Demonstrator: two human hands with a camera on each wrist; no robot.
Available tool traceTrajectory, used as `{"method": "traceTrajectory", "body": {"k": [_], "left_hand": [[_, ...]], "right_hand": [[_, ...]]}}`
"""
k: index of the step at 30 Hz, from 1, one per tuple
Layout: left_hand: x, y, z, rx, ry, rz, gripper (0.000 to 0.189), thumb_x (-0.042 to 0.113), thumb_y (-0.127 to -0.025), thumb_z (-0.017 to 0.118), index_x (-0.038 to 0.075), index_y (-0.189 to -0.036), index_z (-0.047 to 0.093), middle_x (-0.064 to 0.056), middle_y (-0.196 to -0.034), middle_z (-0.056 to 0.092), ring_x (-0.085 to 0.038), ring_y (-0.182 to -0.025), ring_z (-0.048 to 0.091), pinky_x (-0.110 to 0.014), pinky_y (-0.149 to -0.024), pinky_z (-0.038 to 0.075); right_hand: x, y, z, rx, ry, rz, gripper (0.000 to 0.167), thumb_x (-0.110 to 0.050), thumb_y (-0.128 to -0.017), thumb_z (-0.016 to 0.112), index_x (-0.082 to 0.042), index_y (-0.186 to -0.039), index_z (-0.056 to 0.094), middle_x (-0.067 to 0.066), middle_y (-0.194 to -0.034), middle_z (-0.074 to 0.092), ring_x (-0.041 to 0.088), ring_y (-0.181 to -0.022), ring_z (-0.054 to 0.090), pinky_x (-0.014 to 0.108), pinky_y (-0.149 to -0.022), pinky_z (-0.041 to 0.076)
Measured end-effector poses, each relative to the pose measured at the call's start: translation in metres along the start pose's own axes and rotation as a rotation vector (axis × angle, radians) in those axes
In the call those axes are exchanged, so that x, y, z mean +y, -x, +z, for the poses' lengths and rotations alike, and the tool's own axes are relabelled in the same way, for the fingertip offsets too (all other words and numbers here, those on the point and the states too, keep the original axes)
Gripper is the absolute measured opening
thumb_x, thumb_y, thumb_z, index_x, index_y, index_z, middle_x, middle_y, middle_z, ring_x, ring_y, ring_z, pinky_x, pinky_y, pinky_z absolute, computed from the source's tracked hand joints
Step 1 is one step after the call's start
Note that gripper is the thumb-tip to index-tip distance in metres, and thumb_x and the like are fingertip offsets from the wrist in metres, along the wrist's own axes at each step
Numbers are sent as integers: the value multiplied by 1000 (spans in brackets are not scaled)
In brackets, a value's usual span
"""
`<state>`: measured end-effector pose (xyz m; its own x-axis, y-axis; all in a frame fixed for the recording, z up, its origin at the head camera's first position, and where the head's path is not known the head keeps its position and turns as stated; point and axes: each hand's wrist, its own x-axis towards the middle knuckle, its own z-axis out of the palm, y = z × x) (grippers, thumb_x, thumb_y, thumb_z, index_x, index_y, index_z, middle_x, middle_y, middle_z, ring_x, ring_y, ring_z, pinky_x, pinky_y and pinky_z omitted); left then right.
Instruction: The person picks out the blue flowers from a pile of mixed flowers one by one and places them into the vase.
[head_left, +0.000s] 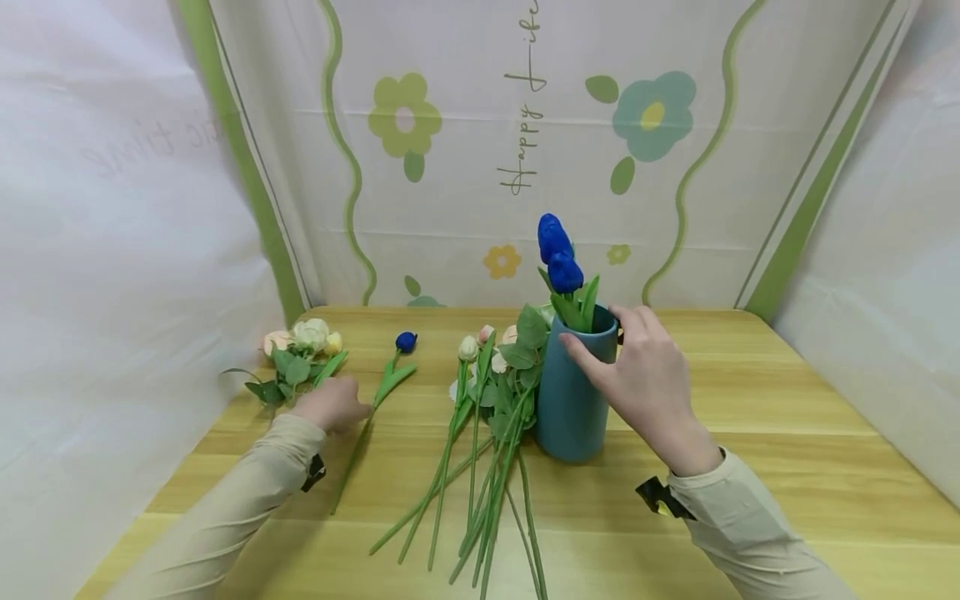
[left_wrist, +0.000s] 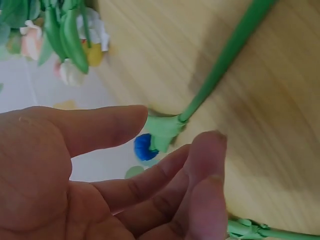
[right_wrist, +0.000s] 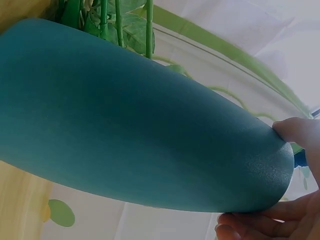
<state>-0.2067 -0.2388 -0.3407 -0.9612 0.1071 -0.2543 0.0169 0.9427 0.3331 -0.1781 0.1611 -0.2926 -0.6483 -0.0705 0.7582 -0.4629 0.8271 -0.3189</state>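
A blue vase (head_left: 573, 400) stands upright on the table, holding blue tulips (head_left: 564, 272) with green leaves. My right hand (head_left: 651, 383) grips it near the rim, thumb on one side and fingers on the other; the right wrist view shows the same hold on the vase (right_wrist: 145, 125). A single blue tulip (head_left: 406, 342) lies on the table to the left. Beside its stem is my left hand (head_left: 335, 403). In the left wrist view the thumb and fingers of that hand (left_wrist: 105, 170) are apart, with the tulip's stem (left_wrist: 220, 70) beyond them.
Several long-stemmed flowers with leaves (head_left: 517, 392) lie against the vase's left side, their stems (head_left: 491, 508) reaching toward the table's front. Pale flowers (head_left: 309, 335) with green leaves lie at the far left. A printed curtain (head_left: 465, 200) hangs behind the wooden table (head_left: 750, 400).
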Motion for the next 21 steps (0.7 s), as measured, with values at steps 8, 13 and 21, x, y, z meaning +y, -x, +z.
{"method": "traceTrajectory", "body": {"k": [8,13,21], "left_hand": [[1,-3,4,-26,-32,-22,23,18,-89,63,5,-71,58,-8,-59,59,-14,-45,47,-29,-47,40],[3,-4,6,-24,-13,-8,30,15,-87,66,6,-60,58,-7,-51,57,-11,-40,41,-27,-45,37],[0,-12,11,5,-45,-22,18,6,-80,63,6,-63,58,-1,-45,51,-11,-39,43,-25,-43,36]], "right_hand": [[1,0,0,15,-4,-33,69,-48,-81,77,11,-113,63,21,-101,62,35,-77,62,50,-56,52],[1,0,0,24,-8,-45,68,-47,-80,78,11,-112,63,19,-98,61,31,-72,60,47,-53,51],[2,0,1,26,-17,-51,68,-46,-80,79,12,-113,63,20,-98,61,32,-73,60,47,-54,51]]}}
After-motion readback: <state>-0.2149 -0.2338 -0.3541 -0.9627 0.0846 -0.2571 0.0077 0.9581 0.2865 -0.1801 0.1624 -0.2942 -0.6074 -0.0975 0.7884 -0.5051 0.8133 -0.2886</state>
